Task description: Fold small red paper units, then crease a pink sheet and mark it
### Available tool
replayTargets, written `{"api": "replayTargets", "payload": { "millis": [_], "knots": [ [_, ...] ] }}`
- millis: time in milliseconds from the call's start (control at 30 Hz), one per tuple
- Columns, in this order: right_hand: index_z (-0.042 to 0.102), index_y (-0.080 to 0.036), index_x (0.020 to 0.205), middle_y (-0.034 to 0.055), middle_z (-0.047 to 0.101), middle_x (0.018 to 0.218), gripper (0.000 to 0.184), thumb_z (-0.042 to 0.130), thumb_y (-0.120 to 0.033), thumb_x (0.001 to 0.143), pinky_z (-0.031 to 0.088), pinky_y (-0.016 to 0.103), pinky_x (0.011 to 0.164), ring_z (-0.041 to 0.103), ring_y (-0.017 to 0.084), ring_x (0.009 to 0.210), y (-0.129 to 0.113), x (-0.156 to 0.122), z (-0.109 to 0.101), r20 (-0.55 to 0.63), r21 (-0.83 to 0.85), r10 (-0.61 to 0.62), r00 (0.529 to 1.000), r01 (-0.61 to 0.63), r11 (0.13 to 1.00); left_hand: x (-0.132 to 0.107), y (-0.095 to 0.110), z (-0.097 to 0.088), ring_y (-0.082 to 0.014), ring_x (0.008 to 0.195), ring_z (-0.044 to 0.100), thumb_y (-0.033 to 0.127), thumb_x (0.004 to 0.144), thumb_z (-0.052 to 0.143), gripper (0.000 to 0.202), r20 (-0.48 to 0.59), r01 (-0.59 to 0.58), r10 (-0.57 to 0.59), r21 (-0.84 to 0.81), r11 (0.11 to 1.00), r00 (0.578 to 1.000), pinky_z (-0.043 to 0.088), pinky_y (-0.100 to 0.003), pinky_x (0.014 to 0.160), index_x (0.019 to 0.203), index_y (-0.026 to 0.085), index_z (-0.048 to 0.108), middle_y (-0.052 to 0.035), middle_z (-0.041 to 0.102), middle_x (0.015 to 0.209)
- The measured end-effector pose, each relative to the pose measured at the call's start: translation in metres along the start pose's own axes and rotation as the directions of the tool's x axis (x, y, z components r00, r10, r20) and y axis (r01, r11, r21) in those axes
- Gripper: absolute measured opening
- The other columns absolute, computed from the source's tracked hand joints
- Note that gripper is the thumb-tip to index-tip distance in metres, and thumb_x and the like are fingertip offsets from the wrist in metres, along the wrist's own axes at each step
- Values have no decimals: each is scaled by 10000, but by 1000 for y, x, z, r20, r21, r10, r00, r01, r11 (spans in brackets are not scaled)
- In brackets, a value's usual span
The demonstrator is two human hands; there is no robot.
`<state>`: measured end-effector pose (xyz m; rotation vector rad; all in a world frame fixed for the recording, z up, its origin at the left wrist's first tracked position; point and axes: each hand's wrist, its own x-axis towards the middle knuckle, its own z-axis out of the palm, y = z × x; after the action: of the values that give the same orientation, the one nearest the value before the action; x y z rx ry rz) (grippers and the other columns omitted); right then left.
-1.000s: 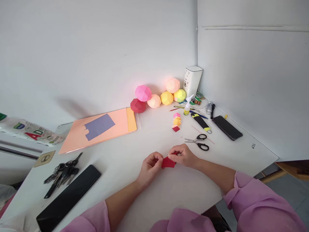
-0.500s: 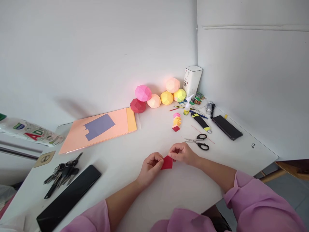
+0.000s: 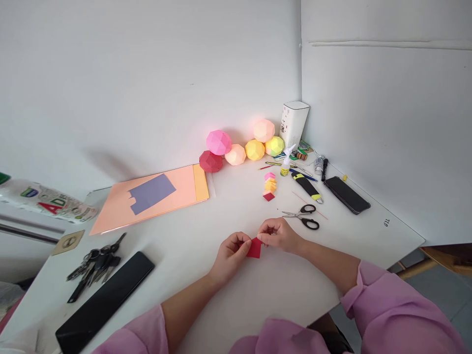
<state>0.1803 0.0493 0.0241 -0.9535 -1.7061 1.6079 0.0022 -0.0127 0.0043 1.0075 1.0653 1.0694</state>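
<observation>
A small piece of red paper (image 3: 254, 249) is held low over the white table, between my two hands. My left hand (image 3: 232, 255) pinches its left edge between thumb and forefinger. At its upper right corner, the thumb and forefinger of my right hand (image 3: 278, 235) are closed on the paper. Just beyond my right hand lie scissors (image 3: 304, 216) with black handles, their blades pointing left. Farther back is a short row of small folded paper pieces (image 3: 270, 187) in pink, yellow, orange and red.
Faceted paper balls (image 3: 236, 154) stand against the wall. A glue bottle (image 3: 285, 164), a box cutter (image 3: 306, 187) and a phone (image 3: 347, 194) are at the right. On the left lie coloured paper sheets (image 3: 110, 209), keys (image 3: 98, 263) and a long black case (image 3: 105, 302).
The red paper has turned slightly in my fingers, and its lower right corner has shifted a little to the left. Both hands stay almost in place.
</observation>
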Motion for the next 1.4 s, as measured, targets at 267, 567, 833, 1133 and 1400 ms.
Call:
{"api": "replayTargets", "payload": {
  "millis": [267,567,833,1133,1400],
  "knots": [
    [600,-146,668,1,601,612,148,617,-258,762,455,232,512,537,96,516,1,2,-3,-13,98,24,1000,-23,995,-2,2,3,-99,539,529,472,831,564,292,-49,9,-13,-66,998,999,436,-234,539,799,211,438,48,570,619],
    [592,-166,892,-5,604,684,221,567,-381,846,426,226,523,552,97,555,4,3,-2,-33,113,-3,999,7,994,1,3,3,-154,628,637,452,854,551,274,-51,-37,34,-60,998,998,474,-275,581,833,208,429,4,663,675],
    [583,-155,745,-5,579,643,298,600,-446,806,419,226,515,503,91,546,6,7,0,24,92,54,998,-56,994,1,-1,0,-141,725,605,442,836,578,261,-109,-71,66,-44,997,992,474,-280,696,796,186,540,-22,660,807],
    [492,-172,623,-43,473,552,222,589,-309,770,362,224,495,434,87,517,13,8,-1,48,70,138,989,-141,987,6,-6,-3,-127,762,583,309,764,693,202,-89,-61,46,-175,983,995,481,-261,700,902,199,595,-1,635,828],
    [426,-181,567,-61,402,522,213,539,-231,741,297,219,468,373,78,493,12,8,-1,87,53,156,984,-161,986,3,-3,-1,-176,847,596,319,735,715,319,-9,-19,18,-136,990,1000,505,-327,749,1018,217,605,-40,634,928]
  ]
}}
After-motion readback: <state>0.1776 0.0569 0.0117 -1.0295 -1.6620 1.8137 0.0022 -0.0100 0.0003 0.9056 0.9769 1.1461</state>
